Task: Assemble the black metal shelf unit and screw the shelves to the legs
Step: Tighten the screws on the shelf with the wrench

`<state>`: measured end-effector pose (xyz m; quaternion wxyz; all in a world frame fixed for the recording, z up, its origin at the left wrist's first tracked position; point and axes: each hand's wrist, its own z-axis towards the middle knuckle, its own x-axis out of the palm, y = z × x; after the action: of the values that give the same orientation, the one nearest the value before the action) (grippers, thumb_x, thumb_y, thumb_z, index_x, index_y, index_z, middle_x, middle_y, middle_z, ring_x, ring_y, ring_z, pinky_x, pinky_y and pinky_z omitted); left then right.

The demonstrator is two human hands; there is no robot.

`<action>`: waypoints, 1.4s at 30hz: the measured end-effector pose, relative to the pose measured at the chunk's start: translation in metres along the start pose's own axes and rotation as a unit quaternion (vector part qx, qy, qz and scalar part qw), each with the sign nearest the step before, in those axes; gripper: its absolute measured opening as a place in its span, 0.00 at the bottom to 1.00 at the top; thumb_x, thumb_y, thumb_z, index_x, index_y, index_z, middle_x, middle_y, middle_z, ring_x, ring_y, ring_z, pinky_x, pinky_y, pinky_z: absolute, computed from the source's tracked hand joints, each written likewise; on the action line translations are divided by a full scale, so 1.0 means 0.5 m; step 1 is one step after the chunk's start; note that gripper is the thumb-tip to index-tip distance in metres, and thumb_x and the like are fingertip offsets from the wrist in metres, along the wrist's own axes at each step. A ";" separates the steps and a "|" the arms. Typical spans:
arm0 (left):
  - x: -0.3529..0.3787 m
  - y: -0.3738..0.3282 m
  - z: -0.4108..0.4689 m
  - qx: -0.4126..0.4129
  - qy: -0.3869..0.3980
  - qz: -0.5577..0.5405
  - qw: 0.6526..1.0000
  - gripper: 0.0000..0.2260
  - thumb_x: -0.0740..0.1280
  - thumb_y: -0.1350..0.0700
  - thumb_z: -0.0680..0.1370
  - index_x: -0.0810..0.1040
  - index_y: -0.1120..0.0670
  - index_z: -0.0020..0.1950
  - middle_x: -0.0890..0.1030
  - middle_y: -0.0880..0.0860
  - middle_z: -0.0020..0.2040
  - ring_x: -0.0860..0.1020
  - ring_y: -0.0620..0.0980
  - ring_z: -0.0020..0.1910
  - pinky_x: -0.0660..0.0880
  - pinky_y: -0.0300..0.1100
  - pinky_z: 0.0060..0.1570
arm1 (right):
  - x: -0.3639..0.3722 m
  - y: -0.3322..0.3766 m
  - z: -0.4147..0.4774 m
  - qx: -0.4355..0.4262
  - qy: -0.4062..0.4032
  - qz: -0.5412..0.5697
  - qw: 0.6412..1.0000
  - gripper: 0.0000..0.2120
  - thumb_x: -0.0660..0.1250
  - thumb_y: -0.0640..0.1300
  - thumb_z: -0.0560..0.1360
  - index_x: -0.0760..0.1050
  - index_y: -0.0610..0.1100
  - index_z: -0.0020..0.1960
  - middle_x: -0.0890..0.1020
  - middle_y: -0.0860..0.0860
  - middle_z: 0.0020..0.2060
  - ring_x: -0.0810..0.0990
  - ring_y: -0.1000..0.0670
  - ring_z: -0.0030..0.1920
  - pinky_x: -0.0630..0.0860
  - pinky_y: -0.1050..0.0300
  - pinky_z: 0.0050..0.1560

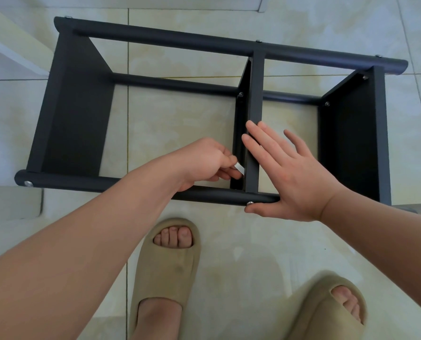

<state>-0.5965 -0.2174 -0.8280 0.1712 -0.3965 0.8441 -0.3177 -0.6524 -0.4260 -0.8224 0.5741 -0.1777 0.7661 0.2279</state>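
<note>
Shelf unit [77,114] lies on its side on the tiled floor [170,123]. The legs run left to right across the view, and the three shelf panels stand on edge between them.

- Joint in hand: the middle shelf [255,94] where it meets the near leg [101,184]. The shelf's long axis points straight away from the person.
- Left hand [204,163]: fingers curled, pinching a small silver tool [239,168] (wrench or key, too small to tell). It is held against the left face of the middle shelf, just above the near leg.
- Right hand [295,177]: flat, fingers straight and spread. It lies across the shelf's upper edge and the leg, with the thumb just beside the bolt head [250,203] on the leg's outer side.
- Judgement: the fastener goes through the leg along the shelf's axis. The left hand is nearer the inner end and the right thumb nearer the head. Tightening probably means turning one end while the other is held.
</note>
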 end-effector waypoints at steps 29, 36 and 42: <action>-0.029 0.014 -0.018 0.048 0.095 0.193 0.975 0.05 0.67 0.61 0.79 0.82 0.56 0.46 0.79 0.47 0.33 0.73 0.42 0.30 0.69 0.39 0.38 | 0.002 -0.001 0.000 0.000 -0.011 0.001 1.000 0.54 0.54 0.78 0.72 0.47 0.42 0.83 0.46 0.47 0.83 0.44 0.46 0.82 0.54 0.33 0.78; -0.039 -0.004 -0.012 0.060 0.081 0.322 0.941 0.05 0.69 0.54 0.79 0.79 0.43 0.45 0.83 0.41 0.40 0.80 0.40 0.40 0.75 0.39 0.46 | 0.002 0.000 0.000 0.000 -0.010 0.001 1.000 0.54 0.54 0.78 0.71 0.47 0.42 0.83 0.46 0.47 0.83 0.44 0.46 0.82 0.54 0.34 0.78; -0.025 0.000 -0.012 0.113 0.004 0.302 0.946 0.08 0.65 0.56 0.80 0.77 0.42 0.47 0.82 0.44 0.46 0.79 0.42 0.46 0.75 0.40 0.48 | 0.001 0.001 0.000 -0.001 -0.009 0.002 1.000 0.54 0.53 0.78 0.72 0.47 0.42 0.83 0.46 0.47 0.83 0.44 0.46 0.82 0.53 0.34 0.78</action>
<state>-0.5922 -0.2052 -0.8232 0.2995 -0.0994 0.8838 -0.3455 -0.6527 -0.4255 -0.8230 0.5806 -0.1742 0.7609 0.2314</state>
